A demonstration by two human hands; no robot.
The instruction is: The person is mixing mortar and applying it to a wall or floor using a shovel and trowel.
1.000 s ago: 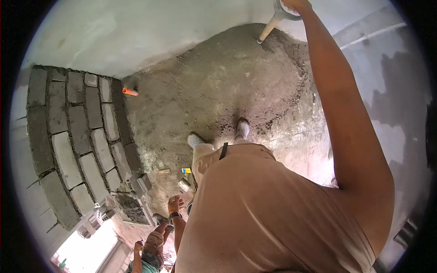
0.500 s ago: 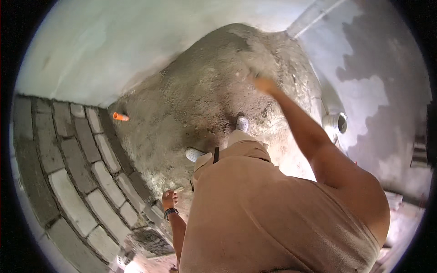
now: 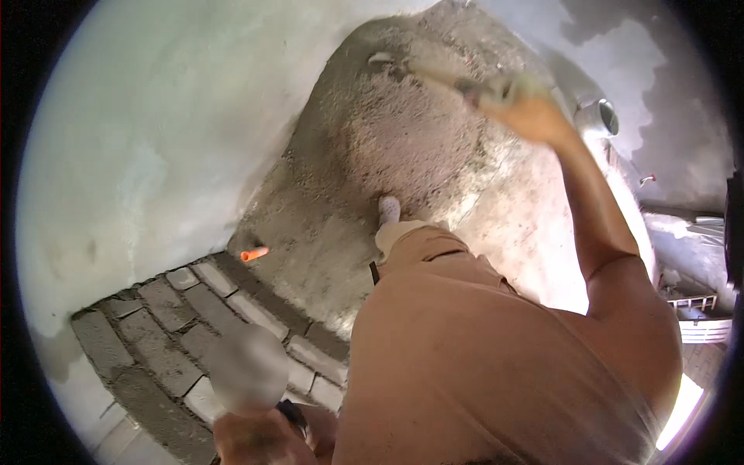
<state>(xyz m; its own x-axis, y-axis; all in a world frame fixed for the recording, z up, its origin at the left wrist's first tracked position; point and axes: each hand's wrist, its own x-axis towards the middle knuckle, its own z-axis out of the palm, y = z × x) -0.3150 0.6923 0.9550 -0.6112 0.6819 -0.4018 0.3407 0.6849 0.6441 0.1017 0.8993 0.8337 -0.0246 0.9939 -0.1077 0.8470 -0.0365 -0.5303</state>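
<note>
My right hand (image 3: 523, 105) is stretched out far ahead over the heap of damp, sandy mortar or soil (image 3: 411, 124). It is closed around what looks like a trowel (image 3: 440, 76), smeared by motion, its blade directed to the left. Low on the left, my left hand (image 3: 260, 440) shows at the lower edge, with a dark wristwatch (image 3: 292, 413) at its wrist. A round grey blurred patch (image 3: 249, 368) lies just above it and covers part of the view, so its fingers cannot be made out.
Grey blocks (image 3: 167, 302) with mortar joints stand at the left, close to an orange pipe stub (image 3: 254, 253). A pale plastered wall (image 3: 155, 155) rises behind. My shoe (image 3: 389, 209) stands at the heap's near edge. A whitish bucket (image 3: 598, 118) is at the right wall.
My right hand has swung farther out and to the right, and the trowel now shows. My left hand has come lower and looks larger. The whole view has turned.
</note>
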